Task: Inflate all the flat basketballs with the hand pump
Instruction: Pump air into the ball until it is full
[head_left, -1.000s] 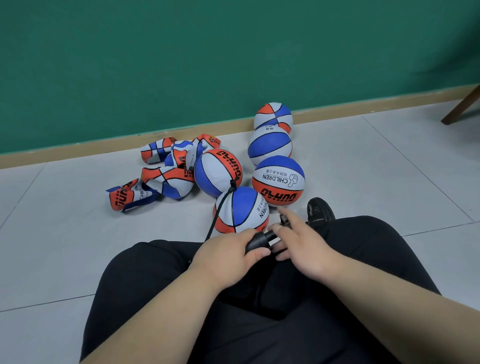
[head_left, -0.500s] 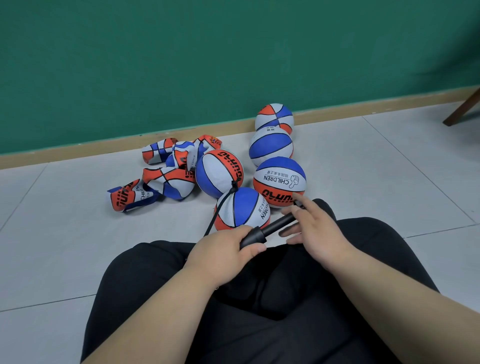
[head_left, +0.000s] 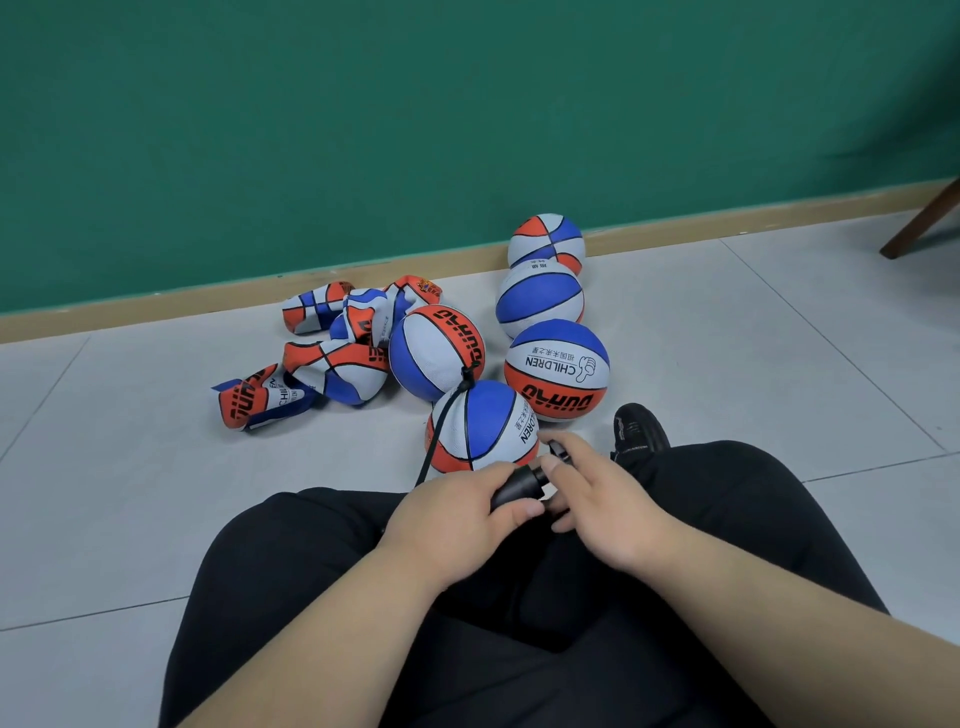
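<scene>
My left hand (head_left: 447, 514) grips the barrel of the black hand pump (head_left: 519, 486) over my lap. My right hand (head_left: 597, 499) holds the pump's handle, pushed in close against the barrel. A thin black hose (head_left: 444, 421) runs from the pump up to the valve of a round red, white and blue basketball (head_left: 436, 356). Another round ball (head_left: 480, 426) lies just in front of my hands. Three more round balls (head_left: 556, 364) line up toward the wall. A heap of flat, crumpled basketballs (head_left: 332, 358) lies to the left of them.
I sit on a grey tiled floor (head_left: 130, 467) with my black-trousered legs and a black shoe (head_left: 636, 431) in front of me. A green wall with a tan skirting board (head_left: 156, 306) stands behind the balls. A wooden chair leg (head_left: 919, 223) shows at the far right.
My right hand pulled the pump handle out to the right, then pushed it back in against the barrel. The left hand stayed on the barrel.
</scene>
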